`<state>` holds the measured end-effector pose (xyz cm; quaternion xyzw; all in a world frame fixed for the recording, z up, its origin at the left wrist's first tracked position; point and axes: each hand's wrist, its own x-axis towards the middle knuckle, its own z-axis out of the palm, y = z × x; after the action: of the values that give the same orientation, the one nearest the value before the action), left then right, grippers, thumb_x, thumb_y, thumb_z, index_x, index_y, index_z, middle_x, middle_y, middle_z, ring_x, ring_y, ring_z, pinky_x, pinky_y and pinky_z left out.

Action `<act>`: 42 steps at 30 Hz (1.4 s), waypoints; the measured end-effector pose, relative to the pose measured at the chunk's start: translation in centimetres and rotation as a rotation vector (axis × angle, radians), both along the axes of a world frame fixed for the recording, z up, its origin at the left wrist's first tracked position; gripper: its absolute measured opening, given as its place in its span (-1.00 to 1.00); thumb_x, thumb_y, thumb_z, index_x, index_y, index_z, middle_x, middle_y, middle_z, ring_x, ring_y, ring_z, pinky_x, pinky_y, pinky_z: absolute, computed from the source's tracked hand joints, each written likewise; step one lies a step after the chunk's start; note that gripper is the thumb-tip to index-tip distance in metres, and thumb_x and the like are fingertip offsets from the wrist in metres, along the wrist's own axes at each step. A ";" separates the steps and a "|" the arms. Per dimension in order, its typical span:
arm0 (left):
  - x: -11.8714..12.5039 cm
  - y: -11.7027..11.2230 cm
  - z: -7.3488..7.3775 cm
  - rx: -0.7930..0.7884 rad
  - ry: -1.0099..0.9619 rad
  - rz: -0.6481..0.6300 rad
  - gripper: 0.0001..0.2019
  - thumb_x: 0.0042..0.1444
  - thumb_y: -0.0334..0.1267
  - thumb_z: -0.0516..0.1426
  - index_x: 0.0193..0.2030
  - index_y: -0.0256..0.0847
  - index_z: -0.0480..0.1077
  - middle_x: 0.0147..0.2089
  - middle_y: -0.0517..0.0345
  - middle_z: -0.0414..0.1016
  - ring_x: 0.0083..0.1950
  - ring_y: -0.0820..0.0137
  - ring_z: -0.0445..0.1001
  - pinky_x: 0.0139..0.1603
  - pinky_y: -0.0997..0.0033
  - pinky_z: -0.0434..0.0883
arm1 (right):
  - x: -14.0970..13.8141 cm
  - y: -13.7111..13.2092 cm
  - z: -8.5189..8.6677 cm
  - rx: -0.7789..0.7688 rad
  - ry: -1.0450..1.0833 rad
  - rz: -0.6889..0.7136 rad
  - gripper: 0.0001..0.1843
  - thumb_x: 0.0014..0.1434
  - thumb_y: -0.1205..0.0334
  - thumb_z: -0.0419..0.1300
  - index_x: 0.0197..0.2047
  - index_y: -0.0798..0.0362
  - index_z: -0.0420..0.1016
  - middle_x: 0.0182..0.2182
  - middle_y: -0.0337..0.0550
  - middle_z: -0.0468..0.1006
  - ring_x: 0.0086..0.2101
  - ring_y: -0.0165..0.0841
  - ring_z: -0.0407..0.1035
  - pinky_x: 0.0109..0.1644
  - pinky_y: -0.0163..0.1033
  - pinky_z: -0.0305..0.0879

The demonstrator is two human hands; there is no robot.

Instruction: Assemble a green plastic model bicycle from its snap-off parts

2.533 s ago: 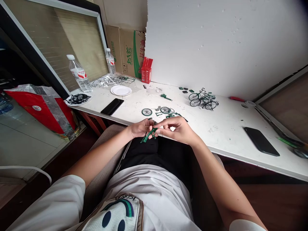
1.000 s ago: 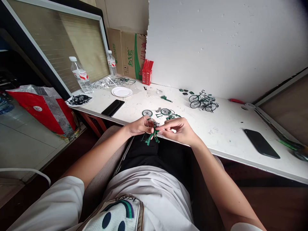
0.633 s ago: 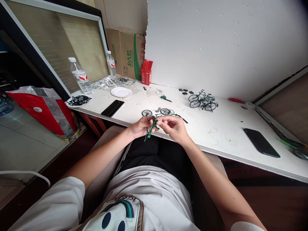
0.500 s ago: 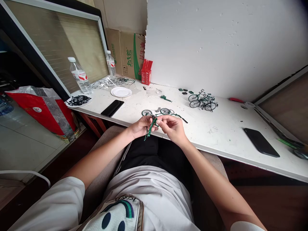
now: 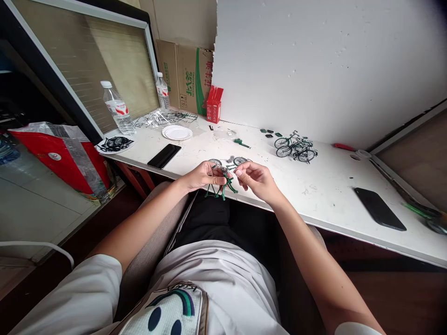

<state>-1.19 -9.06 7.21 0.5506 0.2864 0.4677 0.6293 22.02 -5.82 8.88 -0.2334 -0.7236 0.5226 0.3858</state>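
Over the desk's front edge, my left hand pinches a green toy bicycle frame between thumb and fingers, its thin bars hanging below. Just to the right, my right hand has thumb and forefinger pressed together close beside the frame. Whatever small thing may be between those fingertips is hidden. Behind the hands, a small spoked wheel and other bicycle parts lie on the desk, partly covered by my fingers. Farther right, several put-together toy bicycles stand close together.
On the white desk are a black phone, another phone, white plates and a green part. Black parts lie on a plate at the left. Water bottles, a red box and a carton stand behind.
The green frame has turned in my left hand, with more of its bars showing below. My right hand has drawn slightly to the right, away from the frame.
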 end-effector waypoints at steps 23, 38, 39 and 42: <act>-0.1 -0.5 0.3 0.029 0.271 -0.201 -0.56 -0.15 -0.19 0.57 -0.18 -0.35 0.58 -0.29 -0.02 0.68 -0.32 0.35 0.65 -0.29 0.46 0.52 | 1.3 1.1 -0.1 -0.431 -0.232 0.400 -0.68 0.14 0.03 0.52 -0.29 0.15 0.73 -0.45 -0.05 0.72 -0.56 -0.50 0.43 -0.52 -0.44 0.26; -0.6 -0.1 -0.2 0.033 0.339 -0.195 -0.54 -0.15 -0.15 0.57 -0.17 -0.30 0.57 -0.24 0.00 0.68 -0.29 0.35 0.65 -0.27 0.44 0.53 | 0.8 1.6 -2.6 -0.722 -0.234 0.363 -0.62 -0.06 0.07 0.62 -0.31 0.16 0.68 -0.56 -0.14 0.64 -0.55 -0.43 0.51 -0.54 -0.46 0.22; -0.6 0.0 -0.2 0.030 0.343 -0.199 -0.55 -0.13 -0.15 0.56 -0.17 -0.30 0.57 -0.24 0.00 0.68 -0.30 0.35 0.65 -0.27 0.44 0.53 | 0.7 1.5 -2.8 -0.741 -0.225 0.365 -0.62 -0.07 0.08 0.62 -0.32 0.15 0.67 -0.57 -0.16 0.63 -0.54 -0.41 0.52 -0.53 -0.46 0.24; -0.8 0.2 -0.5 0.030 0.352 -0.187 -0.55 -0.13 -0.14 0.56 -0.17 -0.30 0.57 -0.25 -0.01 0.68 -0.31 0.36 0.64 -0.29 0.45 0.52 | 0.6 1.6 -3.1 -0.770 -0.216 0.355 -0.62 -0.05 0.08 0.62 -0.31 0.15 0.65 -0.56 -0.20 0.60 -0.54 -0.43 0.51 -0.52 -0.44 0.26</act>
<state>-1.97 -8.88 6.71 0.6573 0.3326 0.3080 0.6021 22.58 -4.26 5.76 -0.2856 -0.5410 0.7850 0.0972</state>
